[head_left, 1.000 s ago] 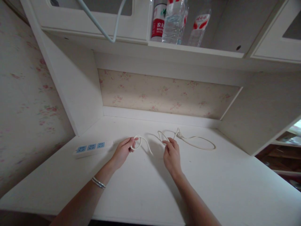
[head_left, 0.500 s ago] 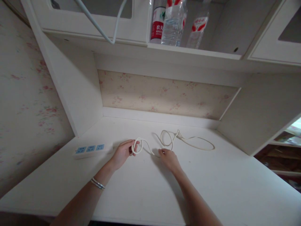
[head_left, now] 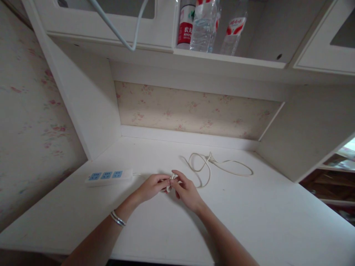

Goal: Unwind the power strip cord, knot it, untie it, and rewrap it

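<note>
A white power cord (head_left: 207, 173) runs over the desk, bunched in a small coil between my two hands. My left hand (head_left: 154, 186) is closed on the coiled part, fingers and thumb pinching it. Right against it, my right hand (head_left: 185, 188) pinches the same bundle with thumb and fingers. The coil is partly hidden by the fingers. To the left lies a white power strip (head_left: 109, 177) with blue socket faces, its cord leading toward my left hand. The cord's far part lies in loose loops on the desk, right of my hands, with its plug (head_left: 210, 158) near the back.
The white desk (head_left: 166, 229) is backed by a low ledge and flowered wallpaper (head_left: 191, 111). Overhead, a cabinet shelf (head_left: 230, 61) holds several plastic bottles (head_left: 203, 29). A pale cable (head_left: 122, 38) hangs in front of the upper left door. Side panels stand left and right.
My right hand has moved left and my left hand slightly right, so they now meet. The open loop held by my left hand is now gathered between both hands.
</note>
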`<state>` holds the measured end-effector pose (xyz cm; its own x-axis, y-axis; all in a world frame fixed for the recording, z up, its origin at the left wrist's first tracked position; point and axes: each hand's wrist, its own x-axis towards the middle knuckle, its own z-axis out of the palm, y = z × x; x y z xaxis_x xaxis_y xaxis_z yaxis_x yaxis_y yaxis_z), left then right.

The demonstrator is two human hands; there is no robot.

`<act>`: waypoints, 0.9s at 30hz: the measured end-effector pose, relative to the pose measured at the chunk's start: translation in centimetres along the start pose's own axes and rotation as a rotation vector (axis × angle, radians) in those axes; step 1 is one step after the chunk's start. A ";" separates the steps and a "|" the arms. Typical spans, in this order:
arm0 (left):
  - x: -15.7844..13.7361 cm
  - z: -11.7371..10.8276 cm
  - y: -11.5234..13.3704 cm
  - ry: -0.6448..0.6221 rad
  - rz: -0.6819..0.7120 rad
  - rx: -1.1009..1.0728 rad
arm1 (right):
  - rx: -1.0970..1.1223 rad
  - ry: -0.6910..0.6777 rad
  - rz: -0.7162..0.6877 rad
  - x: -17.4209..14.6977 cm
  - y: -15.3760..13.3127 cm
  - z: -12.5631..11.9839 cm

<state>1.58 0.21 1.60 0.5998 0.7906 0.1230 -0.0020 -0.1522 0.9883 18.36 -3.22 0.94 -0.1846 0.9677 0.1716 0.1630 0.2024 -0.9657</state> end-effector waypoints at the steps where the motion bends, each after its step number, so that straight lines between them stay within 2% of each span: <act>1: -0.1 0.0 -0.1 -0.001 0.000 0.029 | -0.029 0.011 -0.014 0.0 0.0 0.0; 6: 0.0 0.1 -0.9 0.011 0.056 0.190 | -0.117 0.044 -0.018 -0.1 0.2 -0.2; 13: 0.4 0.0 -1.5 0.056 0.078 0.395 | -0.176 0.189 0.011 0.7 1.5 -0.9; 17: 0.7 -0.8 -1.8 0.182 0.083 0.431 | 0.054 0.223 0.043 1.4 2.0 -1.2; 22: 1.1 -1.3 -1.9 0.355 0.094 0.418 | 0.407 0.247 0.069 1.5 1.3 -1.3; 27: 1.1 -1.5 -1.7 0.458 0.084 0.493 | 0.698 0.272 0.130 1.6 0.8 -2.0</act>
<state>1.06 2.18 0.17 0.2136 0.9194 0.3301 0.3965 -0.3905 0.8309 20.12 -1.26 0.83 0.0541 0.9985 0.0030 -0.5003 0.0297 -0.8653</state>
